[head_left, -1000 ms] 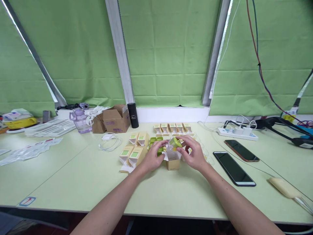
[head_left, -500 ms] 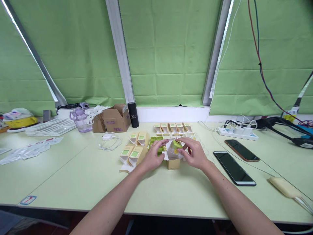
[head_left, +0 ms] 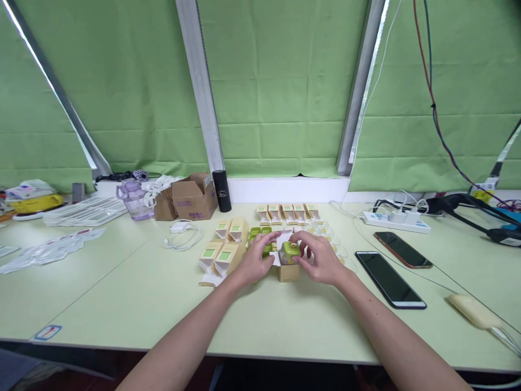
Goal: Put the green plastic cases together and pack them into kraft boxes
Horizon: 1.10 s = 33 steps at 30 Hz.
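Note:
A small tan carton [head_left: 288, 273] stands open-topped on the pale green table [head_left: 122, 293], its white flaps up. A green, rounded item [head_left: 290, 251] sits in the carton's mouth. My right hand [head_left: 321, 259] pinches that green item from the right. My left hand [head_left: 255, 261] curls against the carton's left flap and steadies it. More green items [head_left: 258, 234] lie just behind my left hand. Tan cartons with green labels [head_left: 223, 245] lie to the left, and a row of them [head_left: 286, 213] stands behind.
Two phones [head_left: 389, 279] lie to the right, with a white power strip [head_left: 395, 220] and cables behind them. A black cylinder [head_left: 221, 191], brown cardboard boxes [head_left: 192, 197], a purple bottle [head_left: 134, 200] and a white cable [head_left: 184, 235] sit at the back left. A cream object [head_left: 472, 311] lies far right.
My right hand has brought the green item down from above the carton into its open top. My left hand has stayed at the carton's left side.

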Available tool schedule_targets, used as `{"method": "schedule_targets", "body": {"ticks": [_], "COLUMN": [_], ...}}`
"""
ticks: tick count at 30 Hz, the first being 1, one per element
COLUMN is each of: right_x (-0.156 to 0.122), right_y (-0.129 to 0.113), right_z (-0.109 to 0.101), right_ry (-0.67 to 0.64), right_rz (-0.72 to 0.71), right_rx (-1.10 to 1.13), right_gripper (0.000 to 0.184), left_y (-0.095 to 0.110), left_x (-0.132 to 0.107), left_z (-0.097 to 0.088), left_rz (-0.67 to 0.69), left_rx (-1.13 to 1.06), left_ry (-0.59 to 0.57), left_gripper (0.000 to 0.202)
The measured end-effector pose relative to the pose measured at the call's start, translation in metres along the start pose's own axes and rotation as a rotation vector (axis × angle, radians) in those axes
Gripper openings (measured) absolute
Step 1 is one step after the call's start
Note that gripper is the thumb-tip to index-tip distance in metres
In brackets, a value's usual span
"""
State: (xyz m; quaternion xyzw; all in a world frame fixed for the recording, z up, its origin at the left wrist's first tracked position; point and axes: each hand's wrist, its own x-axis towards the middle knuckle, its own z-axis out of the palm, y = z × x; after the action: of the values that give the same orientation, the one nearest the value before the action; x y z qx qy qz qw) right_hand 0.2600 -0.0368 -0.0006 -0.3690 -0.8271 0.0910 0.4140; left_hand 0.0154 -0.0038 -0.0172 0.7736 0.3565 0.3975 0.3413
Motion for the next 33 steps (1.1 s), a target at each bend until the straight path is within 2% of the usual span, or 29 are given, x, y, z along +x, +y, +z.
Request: {"method": "schedule_targets", "body": {"ticks": [8, 11, 14, 18, 33], "right_x": [0.0, 0.0, 0.001, 0.002, 0.002], "right_y": [-0.003, -0.003, -0.003, -0.002, 0.003], "right_z": [0.002, 0.005, 0.007, 0.01, 0.019], "right_ry": [-0.105, -0.124, -0.126, -0.092, -0.075], "right_rz": [-0.061, -0.079, -0.088, -0.09, 0.064], "right_rx": [-0.016, -0.008, -0.008, -0.032, 0.005], "right_gripper": [0.025, 0.016, 0.007, 0.013, 0.017], "left_y": [-0.005, -0.006, -0.007, -0.008, -0.002], "left_x": [0.0, 0.001, 0.001, 0.001, 0.0], "left_z": [0.001, 0.001, 0.001, 0.001, 0.0], "left_rz": [0.003, 0.005, 0.01, 0.018, 0.003], "left_rx": [-0.001, -0.001, 0.0, 0.003, 0.014], "left_ry": [0.006, 0.001, -0.003, 0.0, 0.004], "left_gripper": [0.075, 0.075, 0.075, 0.075, 0.074]}}
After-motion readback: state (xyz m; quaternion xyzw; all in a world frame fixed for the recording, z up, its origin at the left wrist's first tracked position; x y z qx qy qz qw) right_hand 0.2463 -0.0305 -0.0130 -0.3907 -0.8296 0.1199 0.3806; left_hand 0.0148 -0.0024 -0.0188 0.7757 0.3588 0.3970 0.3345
